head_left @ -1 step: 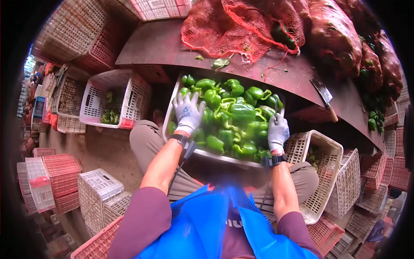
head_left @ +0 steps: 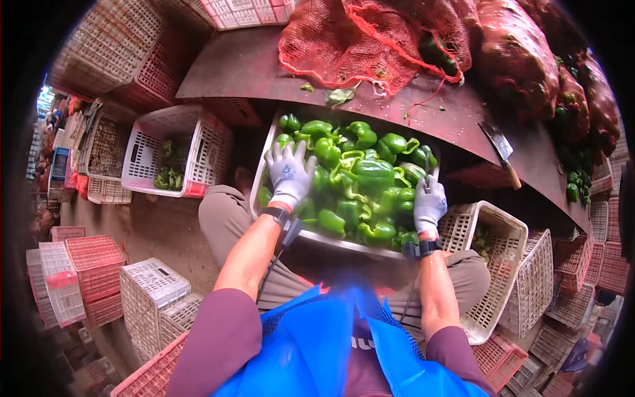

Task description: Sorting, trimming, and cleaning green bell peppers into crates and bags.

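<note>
A metal tray [head_left: 331, 239] full of green bell peppers [head_left: 375, 174] sits in front of me, between my legs. Some peppers are cut open, with pale inner edges showing. My left hand [head_left: 289, 173], in a grey-white glove, rests on the peppers at the tray's left side with its fingers spread. At the right side, by the tray's edge, is my right hand [head_left: 430, 204], also gloved. Its fingers are bent together near a small dark, thin shape, and what they hold cannot be made out.
A dark red table [head_left: 423, 109] stands beyond the tray, bearing red mesh sacks [head_left: 516, 56] and a cleaver [head_left: 497, 142] at its right edge. White plastic crates stand left [head_left: 159, 119] and right [head_left: 493, 264], with pepper scraps inside. More crates [head_left: 96, 264] are stacked around.
</note>
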A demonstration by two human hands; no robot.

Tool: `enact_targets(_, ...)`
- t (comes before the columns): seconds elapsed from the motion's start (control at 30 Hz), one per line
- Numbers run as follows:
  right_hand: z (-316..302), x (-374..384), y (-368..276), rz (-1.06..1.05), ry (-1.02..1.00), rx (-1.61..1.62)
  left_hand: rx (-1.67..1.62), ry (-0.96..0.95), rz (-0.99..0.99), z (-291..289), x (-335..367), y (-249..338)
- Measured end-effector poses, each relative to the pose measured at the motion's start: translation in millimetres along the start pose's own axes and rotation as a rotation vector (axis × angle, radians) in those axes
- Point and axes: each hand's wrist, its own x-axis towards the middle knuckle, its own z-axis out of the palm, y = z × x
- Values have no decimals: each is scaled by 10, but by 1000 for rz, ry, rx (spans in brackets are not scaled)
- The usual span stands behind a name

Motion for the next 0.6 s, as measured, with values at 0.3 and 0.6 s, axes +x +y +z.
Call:
enact_targets(0.3, 307, -112, -39, -133, 198, 58, 22, 106, 86, 84, 25, 21)
enact_targets(0.6, -296, 477, -308, -149, -36, -68, 14, 66, 39, 65, -63, -66)
